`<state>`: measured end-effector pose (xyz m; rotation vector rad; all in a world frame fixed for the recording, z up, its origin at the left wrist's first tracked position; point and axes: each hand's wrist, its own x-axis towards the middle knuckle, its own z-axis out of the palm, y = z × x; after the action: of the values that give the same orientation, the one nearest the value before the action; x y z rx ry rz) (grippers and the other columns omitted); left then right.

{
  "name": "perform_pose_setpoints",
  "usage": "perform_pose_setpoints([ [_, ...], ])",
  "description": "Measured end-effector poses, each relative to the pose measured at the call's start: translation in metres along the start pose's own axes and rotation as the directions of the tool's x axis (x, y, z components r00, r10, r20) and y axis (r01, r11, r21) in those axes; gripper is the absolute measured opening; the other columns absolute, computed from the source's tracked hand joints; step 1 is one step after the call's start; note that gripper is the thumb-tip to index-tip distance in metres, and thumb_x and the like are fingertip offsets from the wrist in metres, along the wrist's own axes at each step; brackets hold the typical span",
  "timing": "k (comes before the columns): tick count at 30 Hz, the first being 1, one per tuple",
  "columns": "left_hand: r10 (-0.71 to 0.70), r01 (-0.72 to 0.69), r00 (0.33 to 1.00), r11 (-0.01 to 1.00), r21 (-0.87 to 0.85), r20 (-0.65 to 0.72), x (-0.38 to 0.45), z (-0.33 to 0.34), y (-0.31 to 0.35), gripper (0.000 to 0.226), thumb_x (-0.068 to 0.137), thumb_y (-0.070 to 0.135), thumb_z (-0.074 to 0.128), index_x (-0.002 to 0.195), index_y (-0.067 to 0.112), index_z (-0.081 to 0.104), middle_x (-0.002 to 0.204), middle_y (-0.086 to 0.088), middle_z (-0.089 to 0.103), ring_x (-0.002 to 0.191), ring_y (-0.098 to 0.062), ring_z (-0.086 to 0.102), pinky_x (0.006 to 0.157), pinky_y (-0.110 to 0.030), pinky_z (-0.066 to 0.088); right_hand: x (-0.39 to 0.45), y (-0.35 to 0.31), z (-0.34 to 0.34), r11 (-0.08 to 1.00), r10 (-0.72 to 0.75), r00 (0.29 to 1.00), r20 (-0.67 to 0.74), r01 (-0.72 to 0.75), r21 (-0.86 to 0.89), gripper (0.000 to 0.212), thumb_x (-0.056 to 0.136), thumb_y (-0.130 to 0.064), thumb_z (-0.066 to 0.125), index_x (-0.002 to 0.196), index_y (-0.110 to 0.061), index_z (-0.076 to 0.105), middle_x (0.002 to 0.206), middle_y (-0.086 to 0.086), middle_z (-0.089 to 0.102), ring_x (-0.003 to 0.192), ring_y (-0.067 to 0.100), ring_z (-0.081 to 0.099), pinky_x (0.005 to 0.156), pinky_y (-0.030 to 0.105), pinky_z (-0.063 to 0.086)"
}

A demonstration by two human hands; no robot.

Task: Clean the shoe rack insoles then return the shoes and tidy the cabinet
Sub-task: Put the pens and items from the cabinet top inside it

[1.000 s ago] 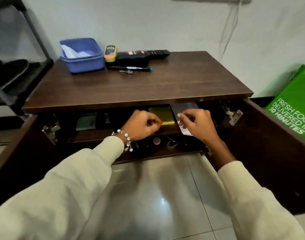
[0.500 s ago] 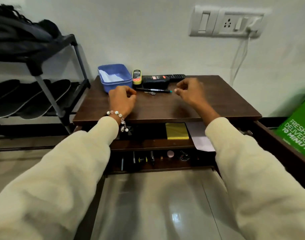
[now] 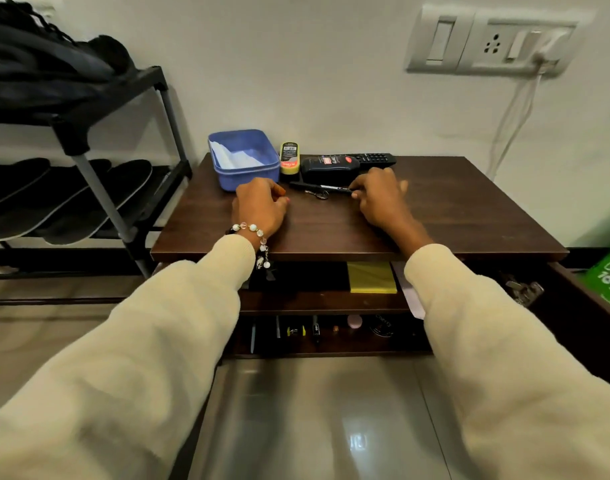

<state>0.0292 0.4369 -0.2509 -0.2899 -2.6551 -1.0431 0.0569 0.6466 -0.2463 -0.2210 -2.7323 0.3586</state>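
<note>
My left hand [image 3: 260,206] rests on the brown cabinet top [image 3: 452,216], fingers loosely curled, holding nothing, just in front of a blue plastic box [image 3: 243,161]. My right hand [image 3: 379,199] is beside it, its fingertips pinching the right end of a black pen [image 3: 317,186]. A small key ring [image 3: 317,194] lies under the pen. At the left stands the black shoe rack [image 3: 116,216] with dark insoles [image 3: 89,199] on its lower tier and dark shoes [image 3: 37,64] on top.
Behind the pen lie a yellow polish bottle [image 3: 289,157], a black bottle [image 3: 329,166] and a remote [image 3: 373,157]. The open cabinet shows a yellow pad [image 3: 371,277], a paper [image 3: 412,299] and small items [image 3: 317,330] below. Its right door [image 3: 587,323] stands open beside a green bag [image 3: 608,282].
Both hands left the cabinet's inner shelf and came up onto the cabinet top. The right hand has since dropped to the pen's end. The view rose.
</note>
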Motion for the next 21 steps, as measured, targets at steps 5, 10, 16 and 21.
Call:
perform_pose_setpoints([
  [5, 0.191, -0.198, 0.977, 0.978, 0.068, 0.098, 0.021, 0.014, 0.019, 0.027, 0.092, 0.017, 0.062, 0.117, 0.01, 0.068, 0.119, -0.012, 0.067, 0.115, -0.027, 0.058, 0.101, -0.033, 0.042, -0.008, 0.02, -0.016, 0.931, 0.201, 0.969, -0.144, -0.144, 0.335, 0.018, 0.09, -0.013, 0.059, 0.101, -0.018, 0.072, 0.101, 0.005, 0.069, 0.105, 0.025, 0.058, 0.09, 0.041, 0.044],
  [10, 0.313, -0.416, 0.857, 0.889, 0.19, 0.41, 0.033, 0.033, 0.027, 0.043, 0.098, 0.009, 0.048, 0.14, 0.017, 0.049, 0.142, -0.013, 0.051, 0.13, -0.03, 0.046, 0.109, -0.04, 0.037, -0.013, 0.039, -0.023, 0.717, 0.415, 0.905, -0.091, -0.263, 0.646, 0.011, 0.092, -0.012, 0.057, 0.096, -0.013, 0.067, 0.087, -0.001, 0.062, 0.083, 0.01, 0.056, 0.07, 0.021, 0.044],
  [16, 0.416, -0.522, 0.845, 0.78, 0.345, 0.337, 0.025, 0.026, 0.034, 0.027, 0.095, 0.019, 0.057, 0.119, 0.012, 0.067, 0.12, -0.015, 0.058, 0.111, -0.033, 0.055, 0.087, -0.037, 0.045, -0.025, 0.041, -0.03, 0.636, 0.472, 0.877, -0.083, -0.274, 0.721, 0.012, 0.092, -0.012, 0.058, 0.1, -0.011, 0.067, 0.086, -0.001, 0.061, 0.08, 0.009, 0.054, 0.067, 0.018, 0.041],
  [21, 0.479, -0.616, 0.788, 0.614, 0.493, 0.388, 0.007, 0.004, 0.029, 0.031, 0.099, 0.021, 0.047, 0.115, -0.003, 0.061, 0.113, -0.02, 0.057, 0.105, -0.039, 0.055, 0.079, -0.045, 0.047, -0.056, 0.026, -0.048, 0.551, 0.444, 0.895, -0.048, -0.23, 0.802, 0.011, 0.093, -0.012, 0.056, 0.096, -0.017, 0.065, 0.083, -0.003, 0.063, 0.077, 0.007, 0.057, 0.069, 0.02, 0.046],
])
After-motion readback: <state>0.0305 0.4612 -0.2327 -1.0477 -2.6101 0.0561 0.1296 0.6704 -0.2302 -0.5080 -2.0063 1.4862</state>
